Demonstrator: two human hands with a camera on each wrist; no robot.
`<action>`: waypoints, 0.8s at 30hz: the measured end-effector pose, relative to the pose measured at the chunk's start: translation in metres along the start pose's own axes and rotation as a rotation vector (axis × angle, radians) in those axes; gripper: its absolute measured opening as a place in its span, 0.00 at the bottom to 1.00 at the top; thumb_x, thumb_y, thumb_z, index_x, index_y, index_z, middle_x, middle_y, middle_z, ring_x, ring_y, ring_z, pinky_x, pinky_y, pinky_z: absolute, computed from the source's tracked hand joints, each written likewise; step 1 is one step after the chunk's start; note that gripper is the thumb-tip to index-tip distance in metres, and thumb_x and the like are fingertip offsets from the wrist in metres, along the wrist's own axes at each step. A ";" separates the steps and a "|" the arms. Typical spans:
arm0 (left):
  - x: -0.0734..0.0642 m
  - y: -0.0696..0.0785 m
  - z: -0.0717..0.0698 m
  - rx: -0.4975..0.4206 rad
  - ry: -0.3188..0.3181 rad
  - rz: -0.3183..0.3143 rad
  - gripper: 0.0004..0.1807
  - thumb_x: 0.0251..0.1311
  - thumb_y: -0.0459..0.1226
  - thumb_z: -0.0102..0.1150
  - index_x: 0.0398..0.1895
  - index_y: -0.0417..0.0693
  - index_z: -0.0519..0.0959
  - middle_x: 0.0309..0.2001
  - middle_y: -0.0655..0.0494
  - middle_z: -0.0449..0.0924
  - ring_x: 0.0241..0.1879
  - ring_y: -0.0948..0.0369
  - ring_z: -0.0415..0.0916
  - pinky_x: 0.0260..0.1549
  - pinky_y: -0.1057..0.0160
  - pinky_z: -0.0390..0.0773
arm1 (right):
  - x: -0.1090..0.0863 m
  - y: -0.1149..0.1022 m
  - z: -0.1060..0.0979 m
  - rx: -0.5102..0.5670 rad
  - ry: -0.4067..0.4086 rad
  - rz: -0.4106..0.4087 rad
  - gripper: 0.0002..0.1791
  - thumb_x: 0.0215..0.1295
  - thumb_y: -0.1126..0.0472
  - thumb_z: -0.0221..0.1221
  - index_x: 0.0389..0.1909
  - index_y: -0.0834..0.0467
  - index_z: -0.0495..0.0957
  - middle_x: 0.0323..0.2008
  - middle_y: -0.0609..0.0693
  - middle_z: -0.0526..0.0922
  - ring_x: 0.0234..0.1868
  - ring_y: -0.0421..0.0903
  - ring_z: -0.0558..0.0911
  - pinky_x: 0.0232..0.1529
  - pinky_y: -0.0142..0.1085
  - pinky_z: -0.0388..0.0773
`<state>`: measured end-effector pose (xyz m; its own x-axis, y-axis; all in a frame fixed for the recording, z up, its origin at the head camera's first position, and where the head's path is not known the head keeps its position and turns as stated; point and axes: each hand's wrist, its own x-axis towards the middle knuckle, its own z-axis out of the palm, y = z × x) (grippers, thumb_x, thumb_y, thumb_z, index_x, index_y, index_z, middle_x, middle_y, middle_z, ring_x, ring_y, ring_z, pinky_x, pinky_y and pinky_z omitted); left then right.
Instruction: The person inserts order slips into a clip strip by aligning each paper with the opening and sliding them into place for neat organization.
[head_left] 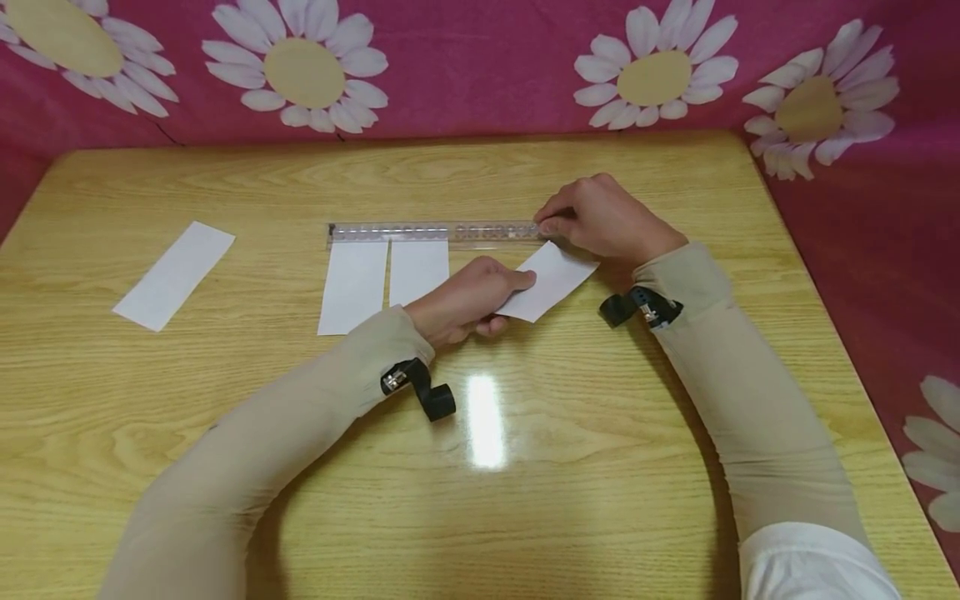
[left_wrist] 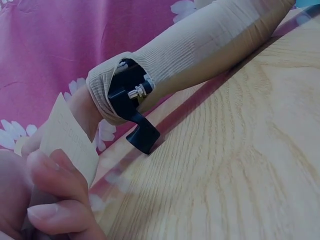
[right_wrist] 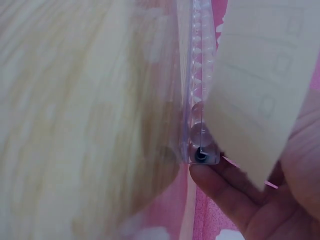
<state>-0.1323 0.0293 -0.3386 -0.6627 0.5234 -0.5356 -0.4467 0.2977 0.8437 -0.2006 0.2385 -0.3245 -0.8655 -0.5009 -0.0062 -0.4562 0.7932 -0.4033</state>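
Observation:
My left hand [head_left: 476, 300] pinches a white paper slip [head_left: 553, 279] between thumb and fingers, above the table. On the slip's other side, faint marks show in the left wrist view, where the fingers [left_wrist: 57, 215] curl beside it. At the right end of a long clear plastic strip [head_left: 420, 233] with a row of round shapes, my right hand [head_left: 611, 218] pinches that end. In the right wrist view its fingertips touch the strip's end, near a small dark round part. Two white paper slips, one left [head_left: 352, 287] and one right [head_left: 418, 271], lie against the strip's near edge; the left forearm partly covers them.
Another white paper slip [head_left: 174, 275] lies tilted on the left of the wooden table [head_left: 525, 517]. A pink cloth [head_left: 480, 67] with daisies hangs behind the table and along its right side. Black straps dangle from both sleeves.

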 end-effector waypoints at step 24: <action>0.017 0.011 0.002 -0.014 0.013 -0.064 0.17 0.73 0.45 0.46 0.37 0.41 0.77 0.12 0.60 0.65 0.10 0.67 0.58 0.11 0.70 0.61 | 0.000 -0.002 -0.002 -0.010 -0.024 0.011 0.12 0.69 0.59 0.58 0.48 0.54 0.85 0.48 0.53 0.87 0.51 0.49 0.84 0.52 0.44 0.81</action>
<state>-0.1475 0.0432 -0.3384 -0.6403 0.4933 -0.5888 -0.4968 0.3187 0.8072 -0.1995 0.2376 -0.3214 -0.8651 -0.5006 -0.0324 -0.4491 0.8017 -0.3944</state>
